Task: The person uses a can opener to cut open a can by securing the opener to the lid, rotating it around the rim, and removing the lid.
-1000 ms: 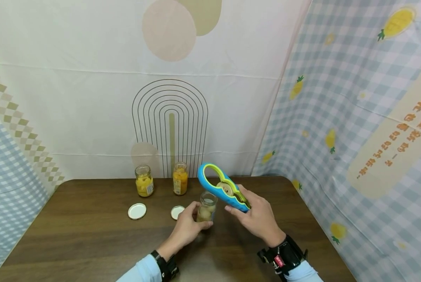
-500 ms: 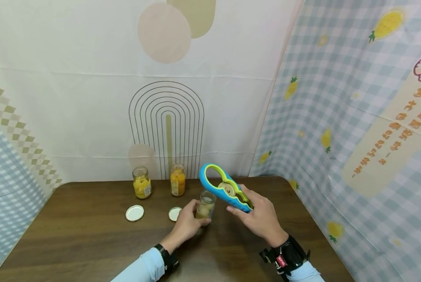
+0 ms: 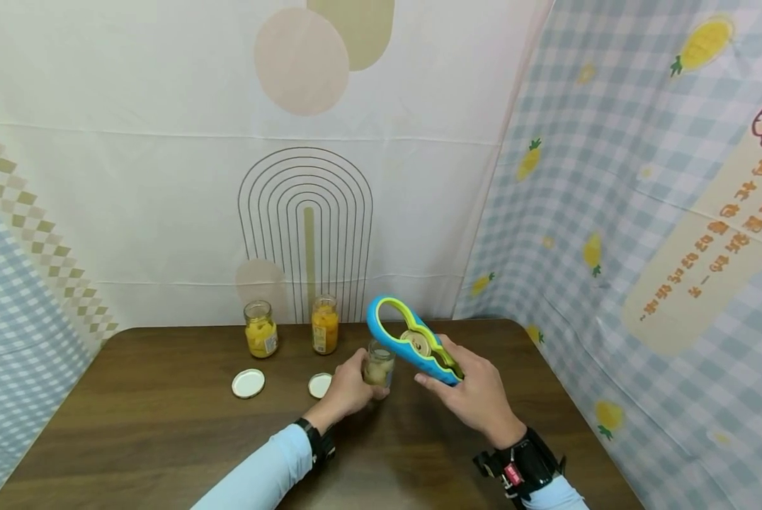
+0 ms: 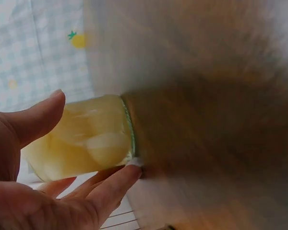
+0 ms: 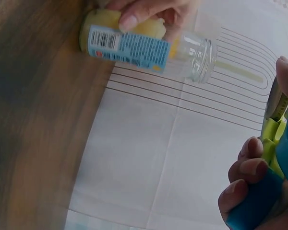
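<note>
Left hand (image 3: 345, 392) grips lidless glass jar (image 3: 379, 363): fragile, slippery, hold mid-body; right hand (image 3: 473, 392) grips jar opener (image 3: 413, 341) handle

The left hand (image 3: 345, 389) slides the open jar (image 3: 379, 365) of pale fruit away from the person, toward the back of the table (image 3: 132, 425), and the arm stretches further out. The right hand (image 3: 476, 393) shifts the blue and green jar opener (image 3: 413, 341) slightly to the right.
</note>
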A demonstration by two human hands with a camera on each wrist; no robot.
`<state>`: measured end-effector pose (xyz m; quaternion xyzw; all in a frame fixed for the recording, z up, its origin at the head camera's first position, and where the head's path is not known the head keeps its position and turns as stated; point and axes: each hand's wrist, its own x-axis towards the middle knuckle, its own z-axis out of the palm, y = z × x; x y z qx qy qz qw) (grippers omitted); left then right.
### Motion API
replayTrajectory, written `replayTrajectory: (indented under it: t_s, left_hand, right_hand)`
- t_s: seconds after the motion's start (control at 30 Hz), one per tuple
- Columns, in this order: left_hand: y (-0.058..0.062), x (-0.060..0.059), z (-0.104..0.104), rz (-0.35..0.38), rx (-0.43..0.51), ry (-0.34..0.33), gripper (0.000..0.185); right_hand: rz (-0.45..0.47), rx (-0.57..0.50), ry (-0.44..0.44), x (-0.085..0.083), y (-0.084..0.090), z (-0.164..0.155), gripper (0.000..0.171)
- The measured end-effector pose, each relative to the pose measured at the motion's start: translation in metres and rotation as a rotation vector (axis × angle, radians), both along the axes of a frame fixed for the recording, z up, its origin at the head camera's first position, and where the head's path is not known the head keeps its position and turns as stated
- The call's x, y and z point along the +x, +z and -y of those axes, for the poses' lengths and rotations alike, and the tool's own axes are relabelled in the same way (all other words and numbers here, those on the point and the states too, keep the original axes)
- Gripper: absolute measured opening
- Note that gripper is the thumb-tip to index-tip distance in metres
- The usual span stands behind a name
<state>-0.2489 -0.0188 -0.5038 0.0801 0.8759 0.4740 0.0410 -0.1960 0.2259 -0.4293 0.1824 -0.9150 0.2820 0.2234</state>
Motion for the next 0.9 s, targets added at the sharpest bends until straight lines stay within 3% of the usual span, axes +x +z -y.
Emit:
replayTrajectory:
  t_s: [0.33,0.43,0.5,0.57,0.67,0.83,0.9]
  left_hand:
    - [-0.004,-0.029,-0.015,-0.029,0.031,0.048,0.069]
    - [-0.004,-0.04,-0.02,-0.066,-0.005,0.079,0.072]
    - [-0.003,-0.047,-0.024,-0.103,-0.043,0.09,0.064]
    - [-0.002,-0.056,-0.028,-0.129,-0.072,0.088,0.043]
    - [-0.003,-0.068,-0.033,-0.113,-0.05,0.101,0.032]
    - [-0.021,-0.093,-0.039,-0.044,0.003,0.139,0.041]
    - [-0.023,-0.098,-0.041,-0.013,0.013,0.151,0.035]
  right_hand:
    - [0.033,-0.009,-0.009,0.005,-0.005,0.001,0.077]
    - [0.041,-0.012,-0.002,0.007,-0.007,0.001,0.076]
    - [0.043,-0.013,0.004,0.007,-0.007,0.001,0.075]
    - [0.042,-0.018,0.009,0.008,-0.007,0.001,0.074]
    - [0.034,-0.011,0.01,0.008,-0.007,0.001,0.074]
    - [0.046,-0.007,0.002,0.009,-0.007,0.002,0.075]
    - [0.057,-0.014,-0.003,0.01,-0.007,0.002,0.075]
